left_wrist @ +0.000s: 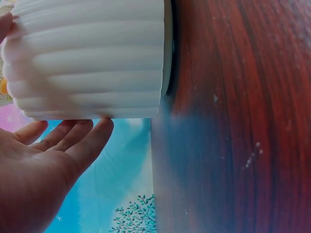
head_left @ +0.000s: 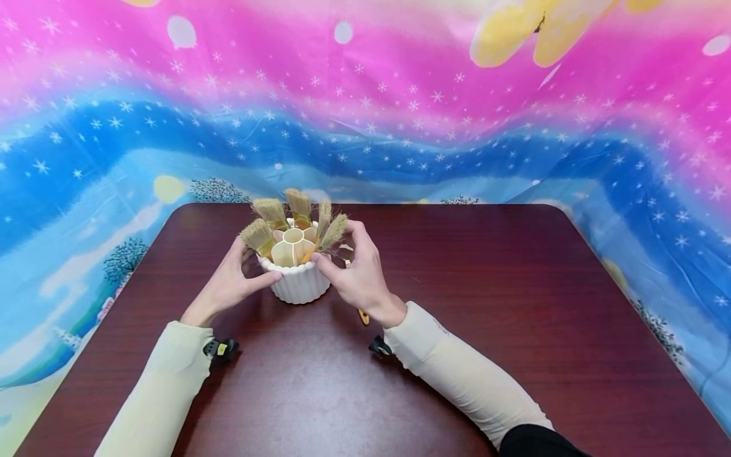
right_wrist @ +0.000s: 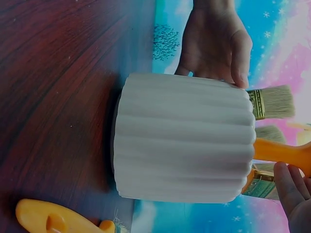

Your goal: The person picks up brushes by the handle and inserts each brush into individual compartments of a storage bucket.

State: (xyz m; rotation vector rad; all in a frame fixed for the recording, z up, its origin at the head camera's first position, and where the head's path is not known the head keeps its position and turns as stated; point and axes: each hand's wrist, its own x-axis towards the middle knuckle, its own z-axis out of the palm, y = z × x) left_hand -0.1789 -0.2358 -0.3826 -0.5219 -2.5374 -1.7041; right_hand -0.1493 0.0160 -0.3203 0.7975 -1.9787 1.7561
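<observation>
A white fluted brush holder (head_left: 299, 285) with petal-shaped compartments around a round middle one stands upright on the table. Several paintbrushes (head_left: 270, 211) with pale bristles lean outward in it, bristles up. My left hand (head_left: 228, 279) grips the holder's left side, thumb near the front rim and fingers along the wall (left_wrist: 87, 63). At the right rim my right hand (head_left: 360, 270) pinches a paintbrush (head_left: 334, 232) by its orange handle (right_wrist: 277, 151), which stands at the holder's rim. How deep that handle sits inside is hidden.
Another paintbrush lies on the table right of the holder, its orange handle (right_wrist: 48, 216) partly hidden by my right hand in the head view. The dark red-brown table (head_left: 491, 304) is backed by a colourful printed cloth (head_left: 400, 114).
</observation>
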